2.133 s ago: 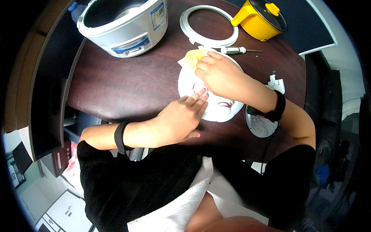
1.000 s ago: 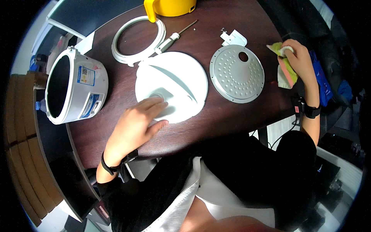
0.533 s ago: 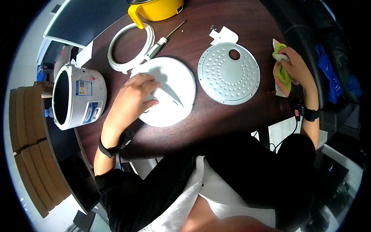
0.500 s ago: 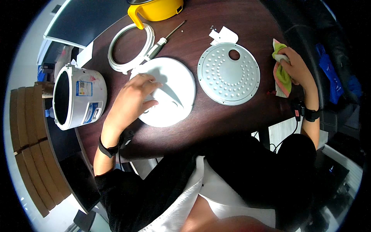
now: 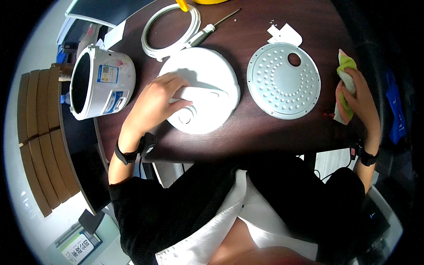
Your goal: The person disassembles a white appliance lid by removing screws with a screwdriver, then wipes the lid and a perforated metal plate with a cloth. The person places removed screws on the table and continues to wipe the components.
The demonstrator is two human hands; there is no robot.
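At the left centre of the dark table lies a round white lid (image 5: 207,66) with a raised grip bar across it. My left hand (image 5: 160,99) is closed on that bar, thumb on the near side and fingers on the far side. To the right rests a round grey metal plate (image 5: 269,88) with rows of bumps, small rim holes and one large hole. Beyond it, near the right edge, my right hand (image 5: 363,99) holds a crumpled green, pink and white cloth (image 5: 346,112) against the tabletop. Its fingertips are partly hidden in the cloth folds.
A white cooker shell (image 5: 121,79) stands open-sided at the left. Behind the lid are a white ring (image 5: 150,33) and a screwdriver (image 5: 225,17). A white plastic piece (image 5: 287,34) touches the plate's far edge. Brown cartons (image 5: 39,132) stack at far left.
The whole view has shifted, so table things sit farther right. The lid has turned a little under my left hand, showing more of its grip bar. My right hand keeps hold of the cloth.
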